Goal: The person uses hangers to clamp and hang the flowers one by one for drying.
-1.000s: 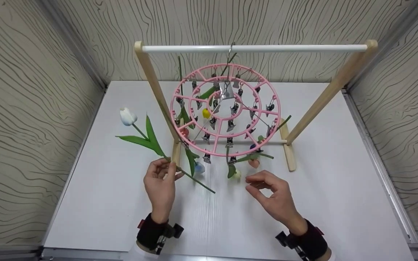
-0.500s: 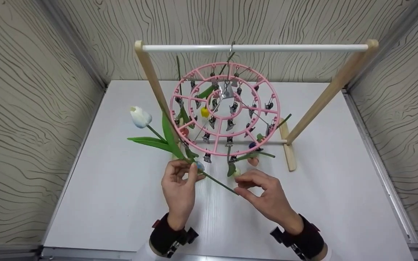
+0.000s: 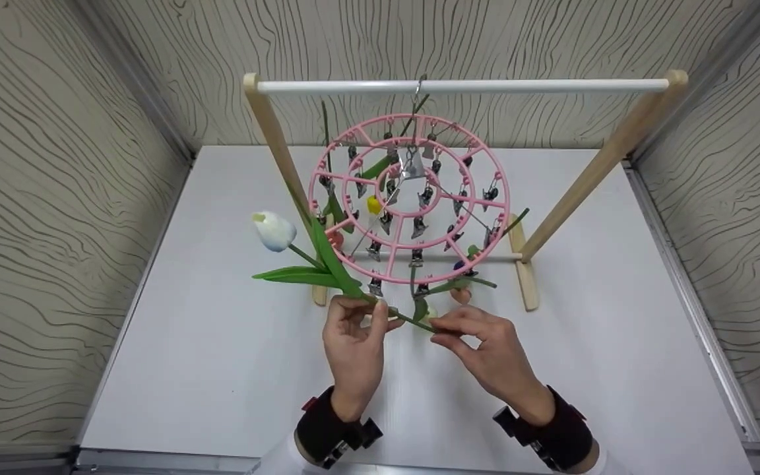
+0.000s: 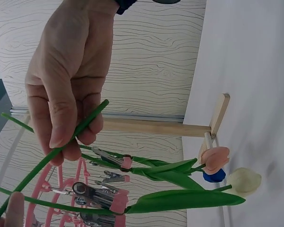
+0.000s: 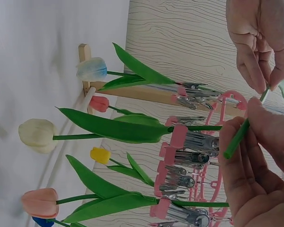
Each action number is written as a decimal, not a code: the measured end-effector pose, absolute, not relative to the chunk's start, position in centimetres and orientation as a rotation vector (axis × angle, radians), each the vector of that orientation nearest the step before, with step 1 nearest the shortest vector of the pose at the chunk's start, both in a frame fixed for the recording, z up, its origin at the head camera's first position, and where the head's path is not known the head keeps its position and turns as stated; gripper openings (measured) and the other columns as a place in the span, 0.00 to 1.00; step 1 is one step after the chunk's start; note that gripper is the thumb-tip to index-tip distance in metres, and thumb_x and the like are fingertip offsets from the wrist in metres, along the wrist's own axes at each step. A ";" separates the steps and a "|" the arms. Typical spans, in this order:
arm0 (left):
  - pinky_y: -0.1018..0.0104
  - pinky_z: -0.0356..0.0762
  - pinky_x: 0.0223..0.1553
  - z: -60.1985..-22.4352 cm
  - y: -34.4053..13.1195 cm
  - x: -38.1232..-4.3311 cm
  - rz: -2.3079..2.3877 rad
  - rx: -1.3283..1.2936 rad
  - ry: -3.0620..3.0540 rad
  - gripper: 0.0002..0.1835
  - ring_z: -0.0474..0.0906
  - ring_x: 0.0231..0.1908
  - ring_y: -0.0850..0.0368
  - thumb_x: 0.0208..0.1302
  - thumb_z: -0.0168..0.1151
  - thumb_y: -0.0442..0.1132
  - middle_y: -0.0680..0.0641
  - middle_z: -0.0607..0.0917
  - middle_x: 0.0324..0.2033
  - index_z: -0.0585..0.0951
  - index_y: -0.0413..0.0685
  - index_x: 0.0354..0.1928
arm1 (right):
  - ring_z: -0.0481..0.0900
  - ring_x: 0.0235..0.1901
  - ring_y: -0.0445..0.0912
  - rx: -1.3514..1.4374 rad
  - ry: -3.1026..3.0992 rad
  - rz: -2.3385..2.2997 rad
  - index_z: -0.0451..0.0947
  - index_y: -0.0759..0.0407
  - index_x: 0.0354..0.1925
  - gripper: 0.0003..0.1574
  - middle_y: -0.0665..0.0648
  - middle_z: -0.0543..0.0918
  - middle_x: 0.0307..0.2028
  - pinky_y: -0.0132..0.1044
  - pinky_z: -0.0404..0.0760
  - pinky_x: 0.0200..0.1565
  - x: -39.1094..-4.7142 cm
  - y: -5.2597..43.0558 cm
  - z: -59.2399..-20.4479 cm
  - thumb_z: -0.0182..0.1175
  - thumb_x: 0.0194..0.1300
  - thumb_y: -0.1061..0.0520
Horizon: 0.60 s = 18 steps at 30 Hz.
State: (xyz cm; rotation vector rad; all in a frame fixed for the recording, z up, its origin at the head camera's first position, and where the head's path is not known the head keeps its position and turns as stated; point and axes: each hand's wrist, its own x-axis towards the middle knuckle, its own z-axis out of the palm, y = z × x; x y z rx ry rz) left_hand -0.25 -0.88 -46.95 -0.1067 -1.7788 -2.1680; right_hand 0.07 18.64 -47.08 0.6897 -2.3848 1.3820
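A white artificial tulip (image 3: 274, 231) with green leaves slants in front of the hanging rack, its bloom up at the left. My left hand (image 3: 357, 349) pinches its stem below the leaves; only a little of this hand (image 4: 14, 210) shows in the left wrist view. Near the stem's lower end, my right hand (image 3: 485, 349) pinches it between thumb and fingers. In the right wrist view the cut stem end (image 5: 230, 150) sticks out past my right hand (image 5: 260, 165). Behind the hands hangs a round pink clip hanger (image 3: 393, 264) with many metal clips.
The hanger hooks over the white bar (image 3: 538, 86) of a wooden-legged stand (image 3: 591, 171). Clipped tulips hang bloom down: cream (image 5: 37, 135), peach (image 5: 40, 202), yellow (image 5: 100, 155), red (image 5: 100, 103) and pale blue (image 5: 92, 69). Patterned walls surround the white table (image 3: 175, 369).
My left hand has moved right with the white tulip. My right hand, which held nothing at first, now pinches the lower stem. The clip hanger stays in place.
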 end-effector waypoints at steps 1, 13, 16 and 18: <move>0.60 0.95 0.40 -47.0 -0.8 -0.2 -2.165 -0.114 -1.781 0.10 0.85 0.42 0.64 0.75 0.60 0.21 0.41 0.79 0.44 0.69 0.22 0.49 | 0.91 0.35 0.42 0.690 -2.381 1.362 0.94 0.63 0.44 0.17 0.54 0.92 0.35 0.18 0.84 0.39 0.0 18.7 -47.1 0.79 0.54 0.71; 0.59 0.95 0.46 -47.3 -0.5 -0.2 -2.249 -0.076 -1.784 0.13 0.84 0.44 0.61 0.76 0.61 0.24 0.44 0.79 0.46 0.70 0.22 0.54 | 0.90 0.56 0.41 0.666 -2.401 1.206 0.94 0.59 0.37 0.20 0.52 0.93 0.35 0.13 0.80 0.58 -0.4 19.3 -47.1 0.80 0.46 0.76; 0.59 0.95 0.48 -47.4 -0.5 -0.2 -2.285 -0.048 -1.803 0.13 0.85 0.45 0.60 0.75 0.63 0.24 0.41 0.80 0.46 0.72 0.24 0.54 | 0.92 0.54 0.44 0.668 -2.402 1.183 0.93 0.60 0.36 0.19 0.53 0.92 0.35 0.12 0.80 0.52 -0.6 19.6 -47.1 0.80 0.46 0.77; 0.60 0.94 0.49 -47.5 -0.6 -0.1 -2.310 -0.019 -1.838 0.14 0.86 0.45 0.61 0.74 0.65 0.25 0.38 0.80 0.47 0.73 0.25 0.54 | 0.94 0.47 0.47 0.676 -2.409 1.160 0.93 0.60 0.36 0.18 0.53 0.92 0.34 0.13 0.81 0.46 -0.7 19.7 -47.1 0.80 0.47 0.76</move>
